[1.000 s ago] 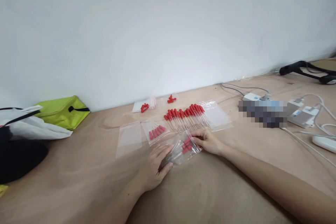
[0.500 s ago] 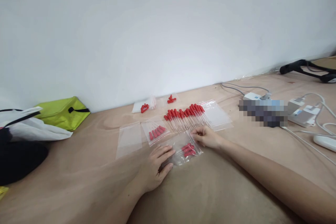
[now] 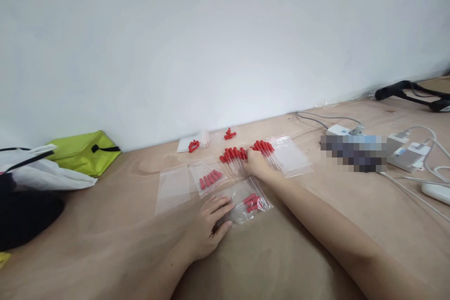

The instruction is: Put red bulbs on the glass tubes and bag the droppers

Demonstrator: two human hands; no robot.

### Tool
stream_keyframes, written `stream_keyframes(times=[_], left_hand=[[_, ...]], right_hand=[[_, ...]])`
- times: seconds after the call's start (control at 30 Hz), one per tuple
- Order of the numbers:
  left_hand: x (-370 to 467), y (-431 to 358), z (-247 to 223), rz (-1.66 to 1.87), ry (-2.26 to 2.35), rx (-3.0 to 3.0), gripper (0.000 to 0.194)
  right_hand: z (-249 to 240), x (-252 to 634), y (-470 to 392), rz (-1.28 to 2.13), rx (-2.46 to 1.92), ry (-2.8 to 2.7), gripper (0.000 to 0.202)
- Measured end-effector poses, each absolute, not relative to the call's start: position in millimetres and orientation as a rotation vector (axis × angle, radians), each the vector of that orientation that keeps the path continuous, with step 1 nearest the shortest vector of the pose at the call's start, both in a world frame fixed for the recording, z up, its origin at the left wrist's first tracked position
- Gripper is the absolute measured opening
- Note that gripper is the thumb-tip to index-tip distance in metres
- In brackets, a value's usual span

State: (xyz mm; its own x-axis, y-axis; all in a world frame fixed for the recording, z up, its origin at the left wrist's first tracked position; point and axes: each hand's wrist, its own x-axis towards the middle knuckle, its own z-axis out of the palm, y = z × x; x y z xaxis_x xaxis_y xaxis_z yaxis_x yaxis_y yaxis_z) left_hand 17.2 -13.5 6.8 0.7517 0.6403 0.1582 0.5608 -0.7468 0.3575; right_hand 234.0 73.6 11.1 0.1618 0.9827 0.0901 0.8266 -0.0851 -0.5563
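My left hand (image 3: 211, 225) lies flat on the near left end of a clear zip bag (image 3: 239, 218), its fingers stretched out and apart. Several red-tipped sticks (image 3: 251, 201) show at the bag's right end. Over a row of thin pale sticks with thick red ends (image 3: 232, 153), my right hand (image 3: 258, 164) has its fingers curled in and closed at the red ends. The back of the hand partly hides those fingertips and the sticks under them. Beside the row, on its left, a second zip bag (image 3: 202, 192) holds several red-tipped sticks.
A flat clear bag (image 3: 172, 187) lies at left, and more bags (image 3: 293, 154) lie right of the row. Small red pieces (image 3: 193, 145) rest near the wall. A green pouch (image 3: 84, 152) stands far left; plugs and cables (image 3: 404, 150) occupy the right.
My right hand has left the zip bag's upper right corner and moved up and left onto the row of red-tipped sticks. My left hand has stayed on the bag.
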Motion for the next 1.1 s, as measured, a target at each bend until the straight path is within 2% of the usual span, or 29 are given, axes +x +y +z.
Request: stream_keyframes(times=[0.23, 0.33, 0.5, 0.7, 0.93, 1.1], left_hand=[[17, -13, 6, 0.387, 0.94, 2.654, 0.037], [18, -14, 7, 0.405, 0.93, 2.649, 0.037], [18, -17, 9, 0.417, 0.962, 2.631, 0.049], [19, -17, 12, 0.4, 0.984, 2.623, 0.054], [18, -18, 11, 0.408, 1.0, 2.562, 0.058], [17, -18, 10, 0.413, 0.998, 2.544, 0.061]], right_hand=[[16, 230, 74, 0.461, -1.972, -1.683, 0.031], [20, 239, 68, 0.459, -1.926, -1.696, 0.041], [8, 271, 40, 0.563, -1.565, -1.563, 0.07], [-21, 292, 2, 0.884, -1.276, -1.128, 0.086], [-25, 275, -1, 0.895, -1.181, -0.901, 0.068], [-25, 264, -2, 1.037, -1.097, -0.862, 0.054]])
